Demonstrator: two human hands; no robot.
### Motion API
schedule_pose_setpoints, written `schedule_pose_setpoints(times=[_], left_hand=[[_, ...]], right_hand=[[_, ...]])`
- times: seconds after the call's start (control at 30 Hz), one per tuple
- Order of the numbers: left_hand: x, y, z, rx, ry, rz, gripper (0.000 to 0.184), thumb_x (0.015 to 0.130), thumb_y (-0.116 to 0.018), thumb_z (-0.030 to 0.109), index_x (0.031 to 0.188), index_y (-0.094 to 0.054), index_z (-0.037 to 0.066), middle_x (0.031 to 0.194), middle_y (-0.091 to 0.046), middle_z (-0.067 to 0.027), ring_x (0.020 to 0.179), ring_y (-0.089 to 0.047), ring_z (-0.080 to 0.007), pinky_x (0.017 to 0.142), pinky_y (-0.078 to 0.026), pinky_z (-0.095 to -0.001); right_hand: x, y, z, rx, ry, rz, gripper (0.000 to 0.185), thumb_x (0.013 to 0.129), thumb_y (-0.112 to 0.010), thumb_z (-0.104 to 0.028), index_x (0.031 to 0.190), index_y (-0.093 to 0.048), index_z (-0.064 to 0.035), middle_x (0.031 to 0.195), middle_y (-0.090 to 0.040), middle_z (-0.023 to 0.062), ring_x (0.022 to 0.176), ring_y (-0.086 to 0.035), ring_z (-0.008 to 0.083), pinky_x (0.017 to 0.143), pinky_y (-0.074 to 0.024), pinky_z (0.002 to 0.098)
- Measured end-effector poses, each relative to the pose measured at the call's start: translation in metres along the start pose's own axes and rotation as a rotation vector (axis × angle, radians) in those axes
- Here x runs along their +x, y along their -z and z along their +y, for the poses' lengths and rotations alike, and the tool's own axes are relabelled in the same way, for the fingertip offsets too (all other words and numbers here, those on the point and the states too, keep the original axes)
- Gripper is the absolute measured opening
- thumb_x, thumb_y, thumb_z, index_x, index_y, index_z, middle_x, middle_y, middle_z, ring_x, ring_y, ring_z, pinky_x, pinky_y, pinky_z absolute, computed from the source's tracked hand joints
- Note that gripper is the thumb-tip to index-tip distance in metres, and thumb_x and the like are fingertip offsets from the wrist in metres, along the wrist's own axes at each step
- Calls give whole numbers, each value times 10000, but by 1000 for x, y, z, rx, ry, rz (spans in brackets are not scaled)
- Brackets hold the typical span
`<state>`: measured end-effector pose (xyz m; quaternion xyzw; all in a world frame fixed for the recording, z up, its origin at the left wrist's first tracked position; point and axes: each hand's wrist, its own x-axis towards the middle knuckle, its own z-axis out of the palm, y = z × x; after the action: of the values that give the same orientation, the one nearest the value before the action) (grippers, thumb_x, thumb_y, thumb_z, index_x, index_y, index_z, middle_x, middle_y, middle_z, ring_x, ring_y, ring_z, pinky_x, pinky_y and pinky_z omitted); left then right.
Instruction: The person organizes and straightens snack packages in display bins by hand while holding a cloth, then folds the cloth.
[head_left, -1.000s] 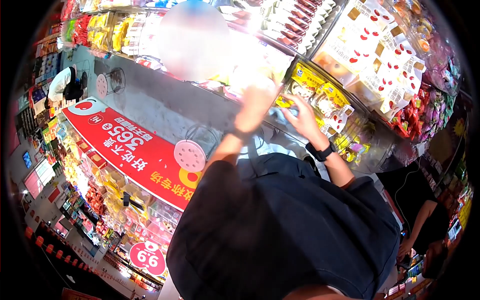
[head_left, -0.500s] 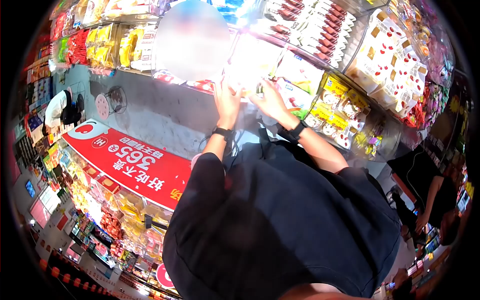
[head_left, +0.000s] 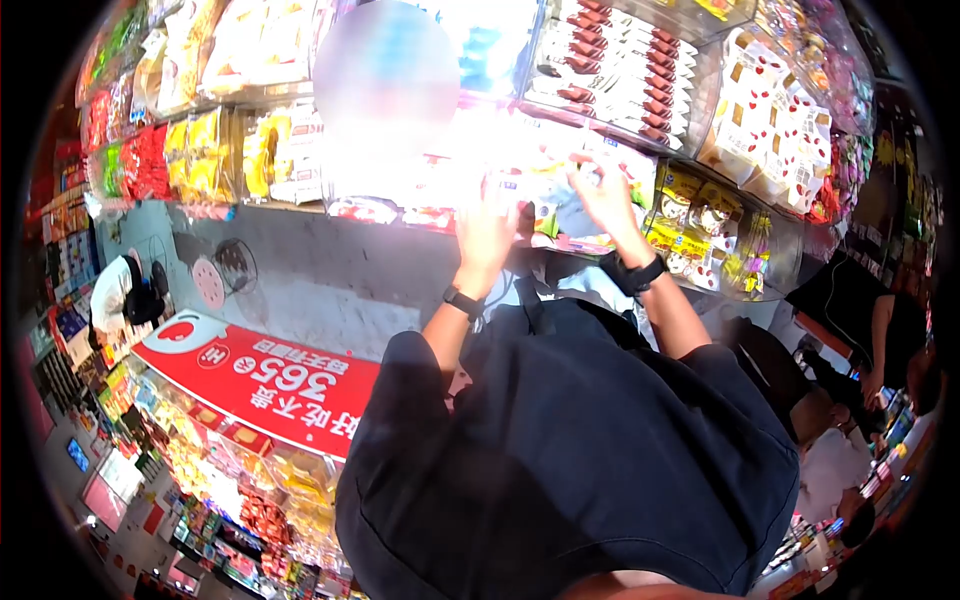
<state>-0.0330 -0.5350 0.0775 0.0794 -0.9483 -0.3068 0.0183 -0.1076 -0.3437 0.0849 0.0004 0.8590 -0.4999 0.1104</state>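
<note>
**Both hands at the snack packets, glare eating half the view**

So this is the head cam, looking down past a black shirt [head_left: 570,440]. The packets [head_left: 545,185] being handled sit in the brightly lit display [head_left: 590,128], straight out from the chest. They're white with red and green print, and as far as I can make out their long axis runs roughly side to side, along the display's front edge. Can't tell which end is the top, the light bleaches too much.

Left hand [head_left: 485,240] reaches straight out, back of it up, fingers aimed away from the body. Fingertips vanish in the glare, so how wide it is, or whether it's got hold of anything, I can't say. Slim black band [head_left: 463,302] on that wrist.

Right hand [head_left: 608,205] comes in angled toward the left, over the packets' right-hand part, fingers loosely bent and a bit apart. Can't tell if it's pinching one. Chunkier black band [head_left: 632,272] there.

Yellow packets [head_left: 680,195] are just to its right, and brown-and-white wrapped snacks [head_left: 610,75] fill the bin beyond.
</note>
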Motion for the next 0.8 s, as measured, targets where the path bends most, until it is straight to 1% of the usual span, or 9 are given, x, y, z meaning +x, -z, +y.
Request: schedule_pose_setpoints(times=[0.13,0.17,0.27,0.37,0.47,0.63,0.67,0.73,0.8], left_hand=[[52,5,12,-240,-115,-27,393,842,-669,108,1228,-612,61,1119,-644,-178,1038,-626,-338,872,-513,-391],[70,5,16,-96,-481,191,319,847,-659,84,1165,-645,65,1046,-670,-174,984,-643,-344,866,-514,-390],[135,-4,50,-289,-484,112,267,859,-631,55,1126,-642,49,1088,-658,-173,1037,-621,-344,894,-501,-392],[187,-32,69,-360,-392,-67,250,882,-586,98,1118,-637,33,1118,-640,-158,1048,-610,-318,890,-493,-409],[228,-67,72,-76,-496,-27,263,890,-564,140,1121,-639,38,1119,-624,-152,1065,-588,-318,880,-487,-420],[251,-93,63,422,-634,-62,252,846,-602,165,1072,-651,67,1092,-618,-125,1060,-565,-308,874,-490,-398],[248,-92,65,455,-592,-163,334,799,-660,191,1104,-620,60,1094,-612,-139,1068,-562,-319,883,-492,-410],[237,-72,78,523,-504,-370,545,706,-777,242,1167,-557,48,1098,-600,-168,1082,-556,-341,902,-496,-435],[234,-67,78,548,-540,-349,488,698,-785,250,1104,-600,54,1062,-634,-160,1064,-582,-350,877,-515,-424]], right_hand=[[47,46,-16,-107,64,123,245,857,-639,-220,1007,-715,-41,877,-717,142,839,-697,214,773,-516,314],[59,55,-18,-167,43,144,251,853,-643,-234,1014,-717,-56,904,-715,148,855,-697,239,776,-518,329],[95,75,-32,-385,151,220,268,828,-665,-266,1015,-720,-82,964,-709,134,921,-679,294,798,-518,379],[140,75,-16,-632,193,127,413,809,-684,-245,1198,-630,-119,1244,-620,90,1048,-631,311,885,-508,409],[178,71,7,-758,235,36,568,796,-696,-255,1323,-528,-127,1406,-503,64,1135,-591,307,933,-500,427],[195,59,28,-750,316,-81,509,753,-710,-219,1233,-583,-105,1231,-589,71,967,-653,298,804,-545,417],[192,59,32,-731,367,-81,498,764,-616,-149,1257,-579,-211,1107,-648,89,946,-666,298,766,-552,431],[179,63,27,-731,421,-172,479,750,-620,-136,1222,-604,-216,1068,-654,99,921,-667,307,751,-548,442],[177,69,22,-765,387,-226,402,751,-643,-152,1151,-642,-192,1035,-652,123,905,-665,324,748,-545,446]])
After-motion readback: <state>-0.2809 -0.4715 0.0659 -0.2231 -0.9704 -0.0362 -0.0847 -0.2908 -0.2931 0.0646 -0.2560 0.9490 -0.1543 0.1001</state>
